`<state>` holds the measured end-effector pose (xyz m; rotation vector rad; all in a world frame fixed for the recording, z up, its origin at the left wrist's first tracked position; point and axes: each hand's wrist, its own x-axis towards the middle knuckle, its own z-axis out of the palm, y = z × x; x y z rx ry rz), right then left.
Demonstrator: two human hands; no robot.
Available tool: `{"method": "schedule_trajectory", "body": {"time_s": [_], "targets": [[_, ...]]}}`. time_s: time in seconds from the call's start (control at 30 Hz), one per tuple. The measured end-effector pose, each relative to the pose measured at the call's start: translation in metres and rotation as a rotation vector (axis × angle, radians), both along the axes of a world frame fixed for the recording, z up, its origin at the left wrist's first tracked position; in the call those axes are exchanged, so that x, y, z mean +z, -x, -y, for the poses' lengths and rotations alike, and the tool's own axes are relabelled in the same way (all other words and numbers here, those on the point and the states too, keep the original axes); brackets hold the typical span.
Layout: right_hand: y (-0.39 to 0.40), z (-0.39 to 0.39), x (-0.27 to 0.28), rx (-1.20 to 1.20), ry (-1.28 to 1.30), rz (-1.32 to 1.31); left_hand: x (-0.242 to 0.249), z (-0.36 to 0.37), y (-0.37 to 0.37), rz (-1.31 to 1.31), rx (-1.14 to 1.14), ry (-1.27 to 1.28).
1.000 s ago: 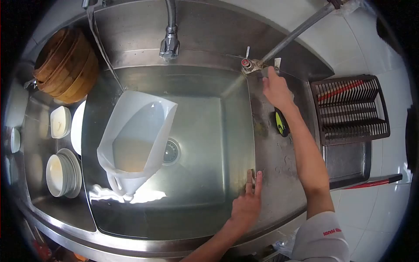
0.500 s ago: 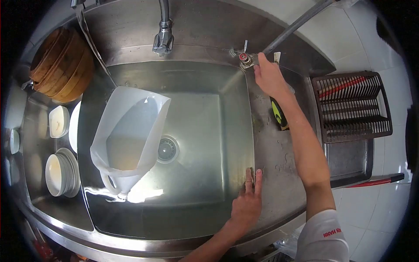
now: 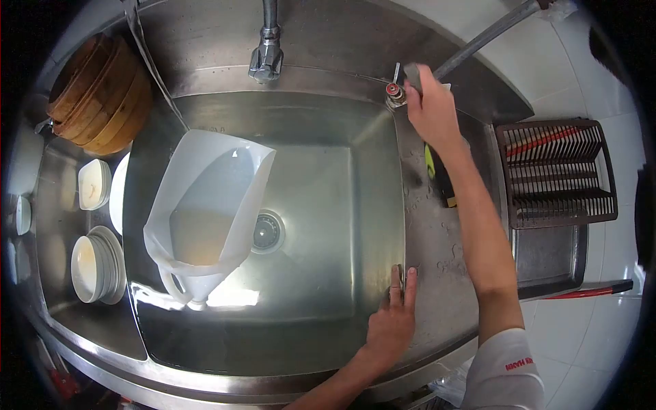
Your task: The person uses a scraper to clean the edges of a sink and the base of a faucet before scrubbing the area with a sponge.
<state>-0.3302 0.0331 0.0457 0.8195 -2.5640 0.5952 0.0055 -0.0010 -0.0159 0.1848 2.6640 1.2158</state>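
Observation:
My right hand (image 3: pixel 435 113) is closed on a small grey object (image 3: pixel 413 75), whose kind I cannot make out. It is raised near a valve with a red centre (image 3: pixel 394 91) at the sink's back right corner. My left hand (image 3: pixel 393 318) rests on the right rim of the steel sink (image 3: pixel 402 205), two fingers stretched out and apart. Water fills the sink basin. In it, left of the drain, lies a cut-open white plastic jug (image 3: pixel 158 236) with cloudy liquid inside. Partly behind my right forearm lies a black and green tool (image 3: pixel 430 162).
A faucet (image 3: pixel 266 61) hangs over the back of the sink. Bamboo steamers (image 3: pixel 102 96) and stacked white bowls (image 3: pixel 86 270) stand on the left. To the right are a dark slotted rack (image 3: pixel 555 174), a metal tray (image 3: pixel 550 256) and a red handle (image 3: pixel 588 292).
My right hand has lifted and turned beside the valve, and the grey object now shows in it. The left hand keeps its place on the rim. The whole view has shifted slightly.

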Motion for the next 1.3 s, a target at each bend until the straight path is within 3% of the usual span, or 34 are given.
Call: {"method": "schedule_trajectory", "body": {"time_s": [0.1, 0.2, 0.4, 0.73, 0.93, 1.03, 1.3], "targets": [[0.024, 0.004, 0.016, 0.184, -0.143, -0.023, 0.002, 0.002, 0.0, 0.011, -0.009, -0.003], [0.045, -0.005, 0.022, 0.203, -0.403, -0.052, 0.006, 0.005, 0.003, 0.047, -0.034, -0.033], [0.053, 0.013, 0.039, 0.064, -0.634, 0.176, 0.007, 0.006, 0.003, 0.087, -0.076, -0.037], [0.034, 0.005, 0.051, -0.087, -0.504, 0.269, 0.014, 0.01, 0.01, 0.286, -0.163, -0.058], [-0.018, 0.002, 0.006, -0.266, 0.171, 0.29, 0.012, 0.008, 0.008, 0.28, -0.124, -0.092], [-0.036, 0.011, -0.017, -0.332, 0.33, 0.533, 0.011, 0.007, 0.008, 0.281, -0.132, -0.06], [-0.023, 0.03, -0.043, -0.467, 0.308, 0.412, 0.007, 0.006, 0.006, 0.236, -0.112, -0.056]]}}
